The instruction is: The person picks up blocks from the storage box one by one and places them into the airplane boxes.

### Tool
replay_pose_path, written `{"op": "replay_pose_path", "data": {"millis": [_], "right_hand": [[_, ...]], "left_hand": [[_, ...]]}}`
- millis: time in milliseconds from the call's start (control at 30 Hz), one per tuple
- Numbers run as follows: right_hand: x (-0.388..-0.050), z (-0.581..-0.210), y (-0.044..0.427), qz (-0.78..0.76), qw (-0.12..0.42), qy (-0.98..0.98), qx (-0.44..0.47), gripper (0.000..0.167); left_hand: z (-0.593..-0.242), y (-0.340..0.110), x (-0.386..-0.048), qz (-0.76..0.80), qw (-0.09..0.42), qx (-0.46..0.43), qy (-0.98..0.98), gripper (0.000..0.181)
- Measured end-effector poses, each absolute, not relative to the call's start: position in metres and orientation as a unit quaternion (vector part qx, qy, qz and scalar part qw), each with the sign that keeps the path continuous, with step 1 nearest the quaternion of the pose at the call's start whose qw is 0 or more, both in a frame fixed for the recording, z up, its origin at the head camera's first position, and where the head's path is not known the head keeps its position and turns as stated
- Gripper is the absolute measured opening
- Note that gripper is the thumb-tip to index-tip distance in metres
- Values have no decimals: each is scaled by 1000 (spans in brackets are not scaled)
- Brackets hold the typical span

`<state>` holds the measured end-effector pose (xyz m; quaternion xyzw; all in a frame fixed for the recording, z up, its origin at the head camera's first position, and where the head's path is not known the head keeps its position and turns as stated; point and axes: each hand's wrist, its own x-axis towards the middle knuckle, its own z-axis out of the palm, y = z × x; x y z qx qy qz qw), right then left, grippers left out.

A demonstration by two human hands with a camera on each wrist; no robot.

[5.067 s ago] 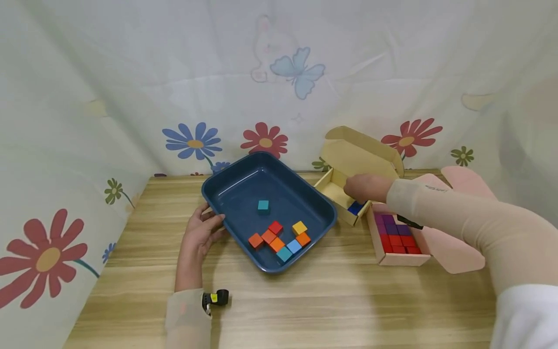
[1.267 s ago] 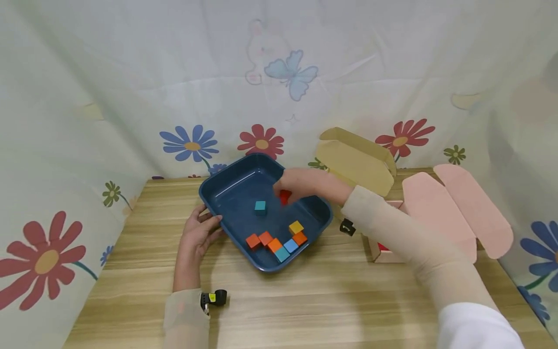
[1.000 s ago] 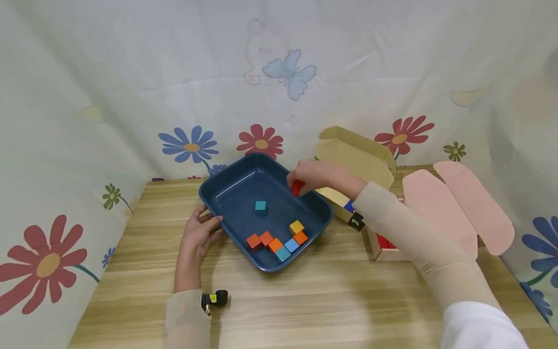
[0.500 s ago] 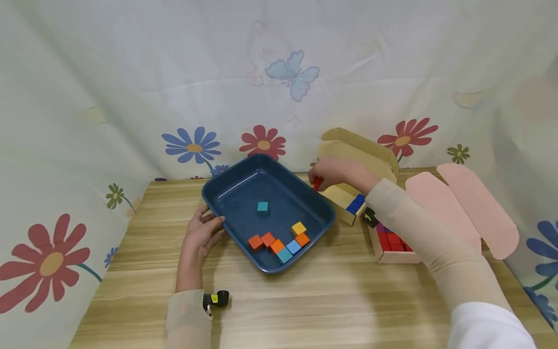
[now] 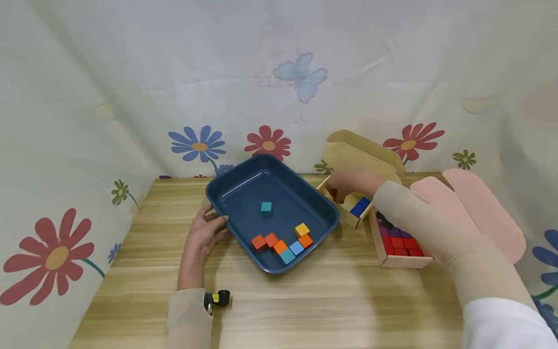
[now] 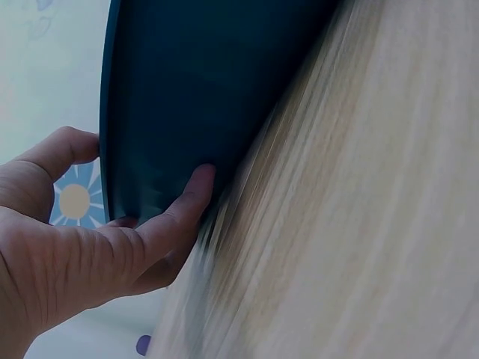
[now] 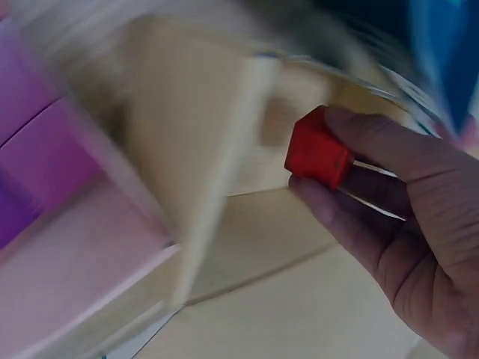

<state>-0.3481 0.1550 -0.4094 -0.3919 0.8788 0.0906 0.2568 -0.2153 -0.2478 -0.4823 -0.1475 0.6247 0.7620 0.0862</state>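
My left hand (image 5: 205,230) holds the left side of the dark blue tray (image 5: 244,194); in the left wrist view its fingers bear on the tray's rim and outer wall. My right hand (image 5: 355,183) reaches inside the open yellow cardboard box (image 5: 348,218), pinching a red cube (image 7: 318,153) between thumb and fingers. Blue cubes (image 5: 360,206) sit at that box's near end. In the tray lie one teal cube (image 5: 266,208) apart and a cluster of red, orange, light blue, teal and yellow cubes (image 5: 281,247).
To the right, an open pink box (image 5: 405,262) contains red and purple cubes; its pink lid (image 5: 484,218) spreads out behind the right forearm. The yellow box's lid (image 5: 357,157) stands up against the flowered curtain (image 5: 305,116). Bare wood tabletop (image 5: 327,305) shows in front.
A red cube has been taken from the tray's cluster. The right hand has carried it rightward over the tray's rim into the yellow box. My left hand stays at the tray.
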Motion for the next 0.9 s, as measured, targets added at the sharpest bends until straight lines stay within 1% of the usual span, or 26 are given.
{"op": "replay_pose_path", "data": {"millis": [100,200,433,533,700,800,900], "right_hand": [[-345,-421,154,98,297,862,-399,7],[-343,-427,152,92,311,857,-400,11],[-341,-423,156,72,343,868,-351,19],[-342,-423,160,56,349,864,-358,22],[-342,-422,161,38,356,857,-371,23],[-340,-421,161,18,372,858,-354,21],[-340,-419,161,4,377,859,-346,20]], "left_hand": [[-481,-247,-215,760,86,-146,627,84],[-482,-246,-214,762,84,-146,625,83],[-483,-246,-215,765,83,-149,621,82],[-482,-246,-216,764,83,-150,622,82],[-482,-247,-215,762,82,-149,625,82],[-483,-246,-215,763,81,-148,625,81],[-484,-247,-215,765,80,-149,621,81]]}}
